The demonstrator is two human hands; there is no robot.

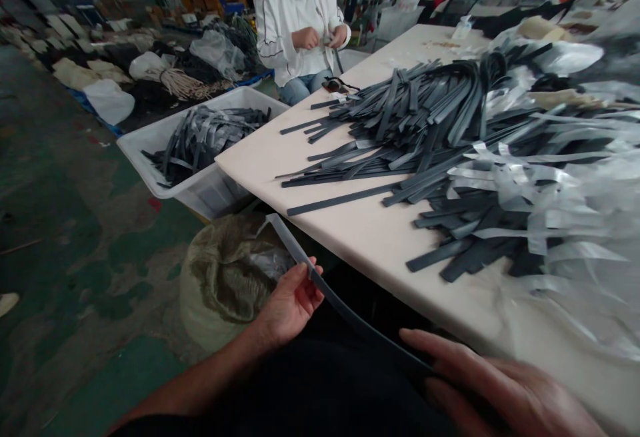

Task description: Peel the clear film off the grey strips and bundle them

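A long dark strip [360, 322] runs between my two hands in front of the table edge. Near its upper end, where a pale translucent film covers it, my left hand [295, 297] pinches it between thumb and fingers. The strip's lower part passes into my right hand [490, 377], which is blurred, with its fingers around the strip. Beyond them, a big heap of similar dark strips [415, 110] lies across the table [265, 157]. Peeled translucent film [575, 210] is piled at the right side of the heap.
A white bin [200, 194] holding more strips stands left of the table. An open woven sack [195, 290] is on the floor below it. Across the table corner sits a person in a white jacket [275, 17], hands together. Bundles and bags line the floor at the back left.
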